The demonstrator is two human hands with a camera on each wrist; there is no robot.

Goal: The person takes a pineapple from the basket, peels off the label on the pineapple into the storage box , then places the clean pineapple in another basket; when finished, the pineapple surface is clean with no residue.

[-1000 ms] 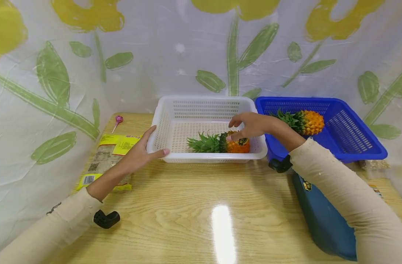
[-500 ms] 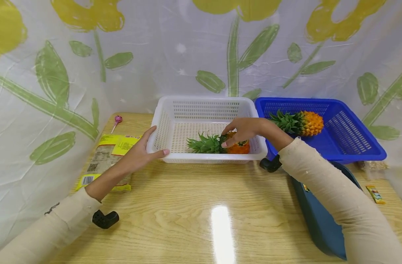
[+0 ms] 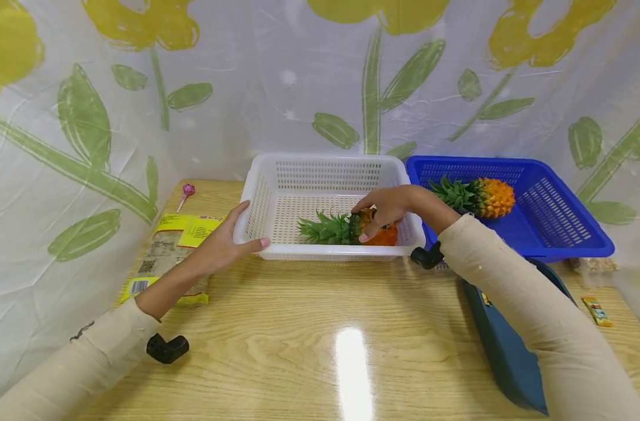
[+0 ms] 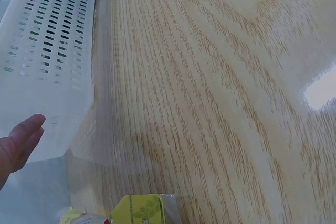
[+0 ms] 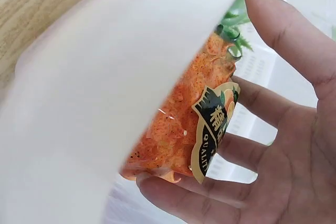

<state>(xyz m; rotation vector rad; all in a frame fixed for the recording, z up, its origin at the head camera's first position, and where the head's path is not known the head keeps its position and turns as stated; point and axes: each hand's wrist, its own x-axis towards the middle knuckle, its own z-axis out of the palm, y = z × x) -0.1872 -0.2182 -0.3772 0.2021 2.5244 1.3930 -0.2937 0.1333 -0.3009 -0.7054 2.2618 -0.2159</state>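
Pineapples number two: one (image 3: 369,229) in right hand (image 3: 390,206), another (image 3: 480,197) apart.

Your wooden table (image 3: 309,327) carries a white basket (image 3: 330,252) far centre, a blue basket (image 3: 561,234) right, and a yellow packet (image 3: 167,257) left.

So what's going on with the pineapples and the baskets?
A person is working at a wooden table. Their right hand reaches into the white basket and curls its fingers round the pineapple lying on its side there. Their left hand rests against the basket's left corner. A second pineapple lies in the blue basket next to it, and a yellow packet sits off to the left.
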